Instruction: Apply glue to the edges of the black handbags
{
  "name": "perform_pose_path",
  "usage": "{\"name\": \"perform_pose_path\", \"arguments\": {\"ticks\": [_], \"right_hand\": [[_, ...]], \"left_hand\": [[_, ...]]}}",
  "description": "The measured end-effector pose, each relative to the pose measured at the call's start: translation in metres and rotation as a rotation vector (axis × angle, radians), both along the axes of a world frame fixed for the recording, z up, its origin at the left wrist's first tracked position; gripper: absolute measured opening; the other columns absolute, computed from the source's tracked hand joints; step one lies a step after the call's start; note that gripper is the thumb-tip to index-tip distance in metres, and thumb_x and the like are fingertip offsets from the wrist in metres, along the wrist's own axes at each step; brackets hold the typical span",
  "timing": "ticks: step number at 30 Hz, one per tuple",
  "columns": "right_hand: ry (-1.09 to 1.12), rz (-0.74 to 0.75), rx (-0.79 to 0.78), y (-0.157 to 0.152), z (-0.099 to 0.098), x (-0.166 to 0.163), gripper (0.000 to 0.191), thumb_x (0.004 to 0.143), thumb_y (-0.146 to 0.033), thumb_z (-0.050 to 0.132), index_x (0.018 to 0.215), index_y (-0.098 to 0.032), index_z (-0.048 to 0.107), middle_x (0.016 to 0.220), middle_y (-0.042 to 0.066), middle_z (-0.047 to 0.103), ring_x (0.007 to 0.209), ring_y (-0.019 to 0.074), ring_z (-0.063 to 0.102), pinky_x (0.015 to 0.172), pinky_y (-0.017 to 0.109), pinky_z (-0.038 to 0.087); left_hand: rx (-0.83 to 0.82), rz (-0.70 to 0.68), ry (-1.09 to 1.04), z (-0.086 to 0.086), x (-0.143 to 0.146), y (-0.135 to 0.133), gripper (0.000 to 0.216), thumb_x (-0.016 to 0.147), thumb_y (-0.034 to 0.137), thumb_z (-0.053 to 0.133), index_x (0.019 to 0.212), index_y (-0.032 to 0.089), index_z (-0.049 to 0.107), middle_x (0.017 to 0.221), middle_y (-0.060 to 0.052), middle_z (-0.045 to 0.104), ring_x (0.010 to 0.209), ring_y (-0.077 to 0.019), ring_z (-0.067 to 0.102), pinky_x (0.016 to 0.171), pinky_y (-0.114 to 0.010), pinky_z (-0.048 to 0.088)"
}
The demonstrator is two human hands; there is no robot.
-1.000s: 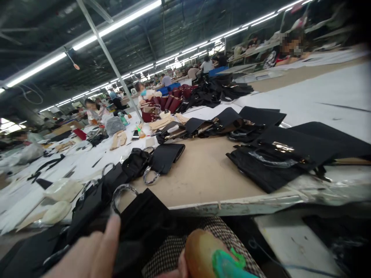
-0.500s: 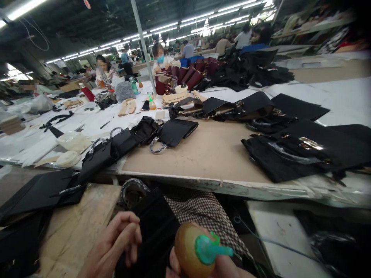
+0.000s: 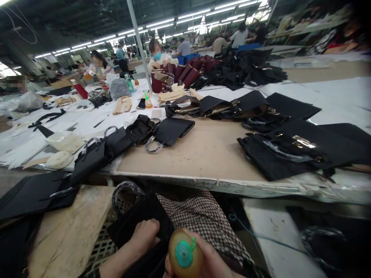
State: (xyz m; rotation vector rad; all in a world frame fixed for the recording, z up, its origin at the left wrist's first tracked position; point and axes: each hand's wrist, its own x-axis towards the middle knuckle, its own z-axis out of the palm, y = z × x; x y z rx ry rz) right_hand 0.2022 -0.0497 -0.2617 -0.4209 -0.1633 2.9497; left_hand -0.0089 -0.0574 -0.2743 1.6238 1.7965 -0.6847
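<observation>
My right hand [image 3: 210, 256] is wrapped round a squeeze bottle [image 3: 174, 251] with an amber body and a green nozzle cap; the nozzle points toward the camera. On my lap lies a black handbag [image 3: 158, 204], its round handle [image 3: 127, 189] covered in clear plastic film. My left hand [image 3: 146, 231] rests at the bag with its fingers curled onto the black material, just left of the bottle. The fingertips are partly hidden. Below the bag shows a checked cloth [image 3: 199, 216] over my legs.
Black handbags [image 3: 301, 146] lie along the table [image 3: 203, 154] in front, with more at left. A tan board [image 3: 69, 227] is at lower left, a white surface [image 3: 266, 231] at lower right. Farther back are another nozzle bottle [image 3: 148, 102], maroon bags [image 3: 188, 73] and several people.
My left hand has moved right and down onto the black handbag, its fingers curling in. The bottle has shifted slightly left, its nozzle turning from rightward to toward the camera.
</observation>
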Motion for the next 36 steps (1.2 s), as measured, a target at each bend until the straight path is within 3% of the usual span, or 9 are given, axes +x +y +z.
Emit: {"name": "perform_pose_path", "arguments": {"ticks": [6, 11, 15, 18, 22, 27, 29, 32, 36], "right_hand": [[0.028, -0.017, -0.029, 0.009, 0.023, 0.005, 0.078, 0.081, -0.084, 0.060, 0.088, -0.007, 0.075, 0.084, 0.010, 0.074, 0.083, 0.0216, 0.071, 0.087, 0.033, 0.046], [-0.003, -0.011, -0.001, 0.012, 0.030, 0.011, 0.084, 0.083, -0.085, 0.054, 0.085, -0.005, 0.077, 0.084, 0.012, 0.074, 0.084, 0.0211, 0.070, 0.088, 0.031, 0.045], [-0.002, -0.022, -0.054, 0.015, 0.032, 0.006, 0.080, 0.078, -0.086, 0.061, 0.082, -0.007, 0.076, 0.081, 0.009, 0.072, 0.082, 0.0207, 0.069, 0.088, 0.032, 0.045], [-0.016, -0.025, -0.070, 0.017, 0.036, 0.002, 0.078, 0.074, -0.085, 0.065, 0.082, -0.008, 0.076, 0.082, 0.009, 0.073, 0.083, 0.0207, 0.069, 0.087, 0.031, 0.045], [-0.030, -0.016, -0.037, 0.018, 0.037, 0.004, 0.078, 0.074, -0.085, 0.066, 0.080, -0.009, 0.076, 0.080, 0.008, 0.072, 0.080, 0.0198, 0.068, 0.086, 0.031, 0.045], [-0.026, -0.024, -0.038, 0.016, 0.030, 0.005, 0.076, 0.074, -0.082, 0.067, 0.081, -0.007, 0.076, 0.079, 0.009, 0.072, 0.078, 0.0187, 0.068, 0.085, 0.030, 0.046], [-0.024, -0.019, -0.030, 0.014, 0.029, 0.003, 0.079, 0.075, -0.083, 0.065, 0.081, -0.005, 0.076, 0.078, 0.011, 0.071, 0.077, 0.0188, 0.068, 0.083, 0.029, 0.047], [-0.008, -0.051, -0.057, 0.015, 0.034, 0.003, 0.076, 0.076, -0.082, 0.066, 0.081, -0.007, 0.075, 0.078, 0.010, 0.071, 0.079, 0.0201, 0.070, 0.087, 0.031, 0.048], [0.013, -0.037, -0.105, 0.035, 0.043, 0.027, 0.070, 0.085, -0.079, 0.061, 0.100, -0.012, 0.076, 0.095, 0.012, 0.077, 0.099, 0.0240, 0.071, 0.097, 0.033, 0.048]], "left_hand": [[0.018, 0.011, -0.035, 0.007, -0.001, 0.000, 0.015, 0.099, 0.031, 0.067, 0.110, 0.021, 0.071, 0.116, -0.007, 0.074, 0.105, -0.0237, 0.072, 0.092, -0.043, 0.059], [0.179, 0.067, -0.065, 0.072, -0.022, 0.007, 0.016, 0.101, 0.019, 0.046, 0.108, 0.019, 0.061, 0.111, -0.012, 0.074, 0.106, -0.0320, 0.073, 0.087, -0.044, 0.054], [0.483, 0.280, -0.050, 0.130, -0.045, 0.009, 0.027, 0.108, 0.037, 0.022, 0.115, 0.026, 0.045, 0.092, -0.005, 0.070, 0.087, -0.0271, 0.072, 0.077, -0.039, 0.050], [0.809, 0.507, -0.175, 0.149, -0.047, 0.010, 0.030, 0.105, 0.051, 0.031, 0.112, 0.027, 0.048, 0.093, -0.002, 0.068, 0.090, -0.0264, 0.070, 0.083, -0.039, 0.051], [0.680, 0.687, -0.379, 0.149, -0.036, 0.007, 0.047, 0.103, 0.063, 0.030, 0.120, 0.026, 0.053, 0.103, -0.004, 0.072, 0.104, -0.0261, 0.070, 0.093, -0.037, 0.054], [0.410, 0.549, -0.470, 0.127, -0.034, -0.014, 0.042, 0.089, 0.047, 0.065, 0.123, 0.025, 0.056, 0.122, -0.007, 0.074, 0.115, -0.0293, 0.068, 0.098, -0.038, 0.053], [0.413, 0.406, -0.341, 0.116, -0.035, -0.023, 0.020, 0.090, 0.031, 0.058, 0.108, 0.024, 0.063, 0.112, -0.009, 0.076, 0.108, -0.0301, 0.070, 0.095, -0.041, 0.054], [0.507, 0.261, -0.250, 0.101, -0.035, -0.032, 0.026, 0.088, 0.017, 0.047, 0.104, 0.023, 0.066, 0.120, -0.012, 0.070, 0.116, -0.0303, 0.067, 0.099, -0.043, 0.054], [0.676, 0.332, -0.322, 0.085, -0.036, -0.041, 0.041, 0.088, 0.015, 0.048, 0.126, 0.027, 0.059, 0.135, -0.007, 0.066, 0.127, -0.0243, 0.064, 0.103, -0.037, 0.054]]}}
